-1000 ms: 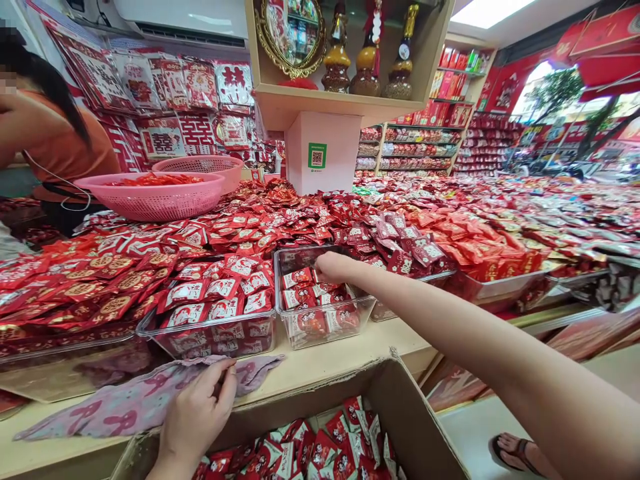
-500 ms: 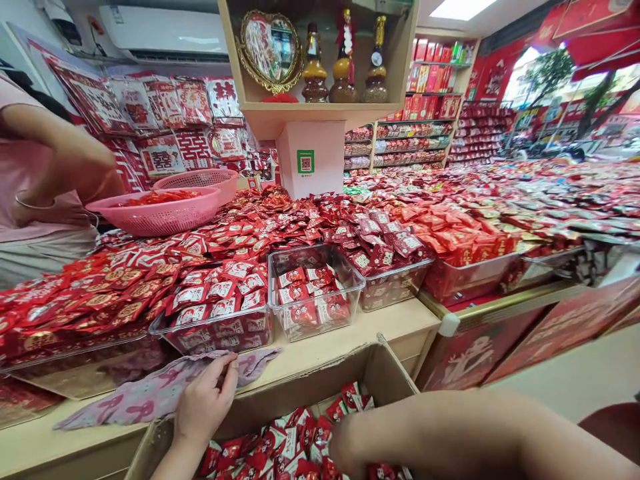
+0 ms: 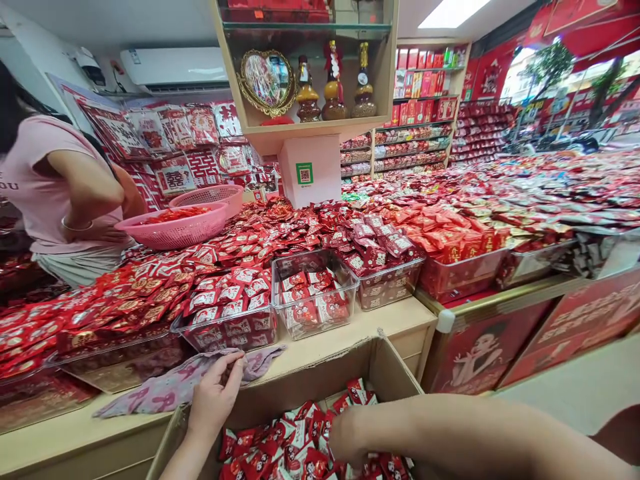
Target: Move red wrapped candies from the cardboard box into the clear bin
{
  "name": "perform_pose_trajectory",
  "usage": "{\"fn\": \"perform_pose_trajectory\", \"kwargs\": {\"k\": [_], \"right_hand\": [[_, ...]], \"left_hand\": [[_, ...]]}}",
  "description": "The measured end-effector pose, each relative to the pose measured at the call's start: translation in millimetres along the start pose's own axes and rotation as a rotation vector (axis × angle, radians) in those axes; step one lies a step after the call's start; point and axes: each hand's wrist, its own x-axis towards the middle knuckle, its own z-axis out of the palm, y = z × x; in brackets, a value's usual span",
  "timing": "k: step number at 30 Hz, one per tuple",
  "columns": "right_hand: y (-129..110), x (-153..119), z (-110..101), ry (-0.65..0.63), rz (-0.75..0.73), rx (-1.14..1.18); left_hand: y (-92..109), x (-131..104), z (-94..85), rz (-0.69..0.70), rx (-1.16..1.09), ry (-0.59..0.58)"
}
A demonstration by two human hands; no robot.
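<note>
step: our right hand [image 3: 347, 437] dips among small glossy red-and-white packets [image 3: 295, 437] in the open brown cardboard carton [image 3: 320, 379]; fingertips hidden, grip unclear. our left hand [image 3: 215, 398], thumb near index, overlaps pink-patterned cloth [image 3: 167, 392]; hold unclear. lifting packets likely needs closed fingers.

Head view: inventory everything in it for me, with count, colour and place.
Cardboard box: one, brown, front centre
Small packets: many, red and white, in box
Heaped packets: uncountable, mostly red, across counter
Clear tubs: several, transparent, counter's front edge
Counter: one, pale wood, behind box
Cloth: one, pinkish purple, counter edge, left
Baskets: two, pink, left, behind packets
Cabinet: one, pale wood, upper centre
Mirror: one, gold-framed, in cabinet
Bottles: three, amber and brown, beside mirror
Air conditioner: one, white, upper left
Other person: at least one, pink shirt, far left
Left hand: one, bare, at cloth
Right hand: one, bare, in box
</note>
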Motion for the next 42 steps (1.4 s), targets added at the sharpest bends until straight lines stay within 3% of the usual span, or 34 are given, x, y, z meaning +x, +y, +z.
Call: {"fn": "perform_pose_trajectory", "kwargs": {"k": [1,3,4,6,9,13,18,21,27,30,34,39,42], "right_hand": [[0,-12,-15,-0.053,0.038,-0.084],[1,-40,-47,0.121,0.031,-0.073],[1,-52,-63,0.287,-0.032,0.055],[-1,-70,-87,0.589,-0.133,0.428],[-8,-75,-102,0.827,-0.199,0.983],[-18,-62,-97,0.753,-0.273,1.388],[-18,-58,-90,0.956,-0.173,1.363],[-19,-60,-87,0.912,-0.171,1.514],[-22,-57,-75,0.650,-0.363,1.664],[-20,-57,-73,0.688,-0.291,1.575],[-18,-56,-71,0.634,-0.243,1.506],[-22,-52,-68,0.628,-0.235,1.621],[-24,-55,-71,0.618,-0.221,1.715]], "left_hand": [[6,-1,-1.1,-0.019,-0.031,0.006],[23,-3,-2.0,-0.069,-0.123,-0.003],[34,-5,-1.6,-0.095,-0.178,-0.027],[60,-9,2.0,-0.232,-0.442,-0.216],[96,-17,13.0,-0.351,-0.651,-0.405],[117,-26,24.7,-0.399,-0.707,-0.509],[121,-28,22.1,-0.430,-0.763,-0.590],[122,-30,23.2,-0.444,-0.803,-0.639],[109,-36,28.7,-0.447,-0.789,-0.568],[98,-30,20.6,-0.416,-0.698,-0.596],[91,-23,12.8,-0.393,-0.607,-0.507],[88,-29,20.4,-0.437,-0.618,-0.350],[86,-32,24.6,-0.503,-0.657,-0.314]]}}
